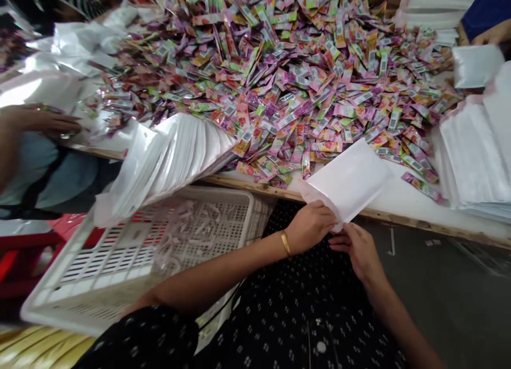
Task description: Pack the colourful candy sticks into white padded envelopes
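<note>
A white envelope [351,177] is held tilted at the front edge of the bench [413,205], its far part over the surface and its near end overhanging. That end is gripped by the closed fingers of the left hand [313,226], and its near corner is pinched by those of the right hand [361,246]; whether anything lies inside cannot be told. The edge is probably best handled with the envelope kept steady by the left and any pull by the right made slowly along the edge, so that nothing is creased or torn. Loose sachets [287,87], heaped just beyond, should be kept from slipping under it. Stacked envelopes [181,150] are set to the left, above a white crate [120,297] holding pale strips.
</note>
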Tool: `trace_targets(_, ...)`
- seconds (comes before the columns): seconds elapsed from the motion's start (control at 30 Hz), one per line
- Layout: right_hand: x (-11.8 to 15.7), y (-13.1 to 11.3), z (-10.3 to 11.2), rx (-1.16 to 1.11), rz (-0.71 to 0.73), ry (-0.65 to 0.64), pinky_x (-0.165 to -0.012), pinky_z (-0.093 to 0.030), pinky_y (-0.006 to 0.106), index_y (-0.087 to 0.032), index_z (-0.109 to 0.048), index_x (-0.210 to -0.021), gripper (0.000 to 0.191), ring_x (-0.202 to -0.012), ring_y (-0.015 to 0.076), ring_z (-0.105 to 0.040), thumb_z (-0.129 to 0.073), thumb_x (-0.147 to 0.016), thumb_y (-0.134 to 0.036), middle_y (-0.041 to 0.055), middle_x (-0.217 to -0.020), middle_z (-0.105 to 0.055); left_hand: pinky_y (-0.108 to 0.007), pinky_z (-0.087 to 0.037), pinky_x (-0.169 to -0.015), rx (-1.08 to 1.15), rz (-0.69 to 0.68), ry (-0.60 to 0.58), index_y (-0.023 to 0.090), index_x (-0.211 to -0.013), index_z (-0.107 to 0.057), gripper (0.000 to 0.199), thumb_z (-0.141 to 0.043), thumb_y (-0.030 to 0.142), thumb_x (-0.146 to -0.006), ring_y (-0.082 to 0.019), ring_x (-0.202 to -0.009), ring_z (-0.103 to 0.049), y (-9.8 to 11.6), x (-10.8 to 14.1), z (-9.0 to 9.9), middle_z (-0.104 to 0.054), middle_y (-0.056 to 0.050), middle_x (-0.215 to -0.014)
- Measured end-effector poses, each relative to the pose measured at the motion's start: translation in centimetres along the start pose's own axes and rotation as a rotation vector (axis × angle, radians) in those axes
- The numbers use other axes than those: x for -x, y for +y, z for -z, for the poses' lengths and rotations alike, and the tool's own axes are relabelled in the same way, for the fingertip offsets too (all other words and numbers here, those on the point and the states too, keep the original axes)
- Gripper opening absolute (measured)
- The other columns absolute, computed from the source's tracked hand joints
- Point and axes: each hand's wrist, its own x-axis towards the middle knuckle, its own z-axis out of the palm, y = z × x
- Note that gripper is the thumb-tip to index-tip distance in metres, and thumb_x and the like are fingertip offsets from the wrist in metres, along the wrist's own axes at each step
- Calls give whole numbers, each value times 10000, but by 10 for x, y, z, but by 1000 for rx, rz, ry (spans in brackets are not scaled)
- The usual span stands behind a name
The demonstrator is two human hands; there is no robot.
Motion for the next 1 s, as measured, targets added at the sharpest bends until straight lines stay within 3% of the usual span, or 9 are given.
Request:
trace_targets(0.17, 0, -9, -3, 29, -70, -8, -534, -558, 249, -151, -639, -708, 513, -576, 170, -667, -853, -453, -542, 25, -649, -675, -321, -456, -784, -442, -304, -208, 135, -892, -653, 213, -492, 246, -978, -192, -869, -573, 1, -15, 0, -654, -96, -918)
trace_targets(0.33, 6, -16, 28, 214, -38, 13, -554, -557, 277, -150, -659, -723, 530, -600, 200, -676, -819, -494, -600, 51, -650, -686, -295, -457, -788, -378, -433, -325, 168, -860, -645, 267, -431, 245, -1000, -172, -877, -574, 6, 0, 22, -654, -82, -933)
trace_targets(0.43, 12, -28, 66, 416, 50, 48, -573, -549, 278, -158, -669, -740, 515, -638, 210, -682, -759, -590, -643, 58, -661, -689, -271, -474, -732, -405, -233, -470, 159, -846, -660, 209, -479, 153, -952, -167, -831, -608, -23, 35, 46, -662, -85, -930)
trace_targets(0.57, 22, -45, 110, 683, 130, -21, -619, -561, 301, -175, -630, -677, 509, -647, 216, -676, -638, -716, -682, 59, -651, -679, -274, -496, -695, -607, 313, -668, 103, -847, -700, 269, -464, -25, -844, -187, -759, -663, -76, 71, 63, -694, -130, -896)
trace_targets(0.7, 26, -38, 138, 948, 318, 118, -686, -586, 362, -165, -695, -921, 509, -704, 235, -698, -485, -853, -623, 98, -814, -734, -322, -527, -737, -692, 455, -624, 83, -853, -710, 252, -463, 51, -891, -242, -819, -690, -70, 66, 65, -700, -152, -841)
trace_targets(0.77, 20, -30, 148, 1167, 657, 345, -825, -580, 399, -145, -662, -1145, 474, -901, 256, -711, -487, -895, -508, 141, -1065, -724, -358, -539, -767, -712, 339, -436, 101, -967, -711, 262, -465, 191, -952, -258, -870, -684, -50, 49, 67, -697, -156, -908)
trace_targets(0.83, 9, -24, 154, 1389, 1048, 497, -1008, -507, 456, -103, -552, -1326, 528, -1181, 300, -622, -559, -890, -400, 199, -1308, -615, -410, -523, -906, -666, 86, -233, 159, -1195, -658, 316, -474, 289, -973, -273, -1079, -638, -35, 21, 65, -663, -168, -1147)
trace_targets(0.93, -15, -23, 152, 1616, 1448, 384, -1163, -338, 527, -100, -508, -1371, 474, -1376, 295, -461, -537, -918, -239, 205, -1385, -558, -473, -344, -1158, -508, -321, -158, 255, -1387, -541, 436, -524, 297, -954, -278, -1420, -385, -36, -30, 50, -451, -142, -1499)
trace_targets(1.0, -27, -25, 147, 1705, 1489, 189, -1195, -273, 530, -181, -548, -1352, 413, -1369, 240, -476, -434, -956, -161, 133, -1356, -602, -465, -248, -1222, -373, -490, -248, 272, -1393, -545, 440, -518, 280, -954, -256, -1486, -284, -47, -56, 36, -406, -110, -1549)
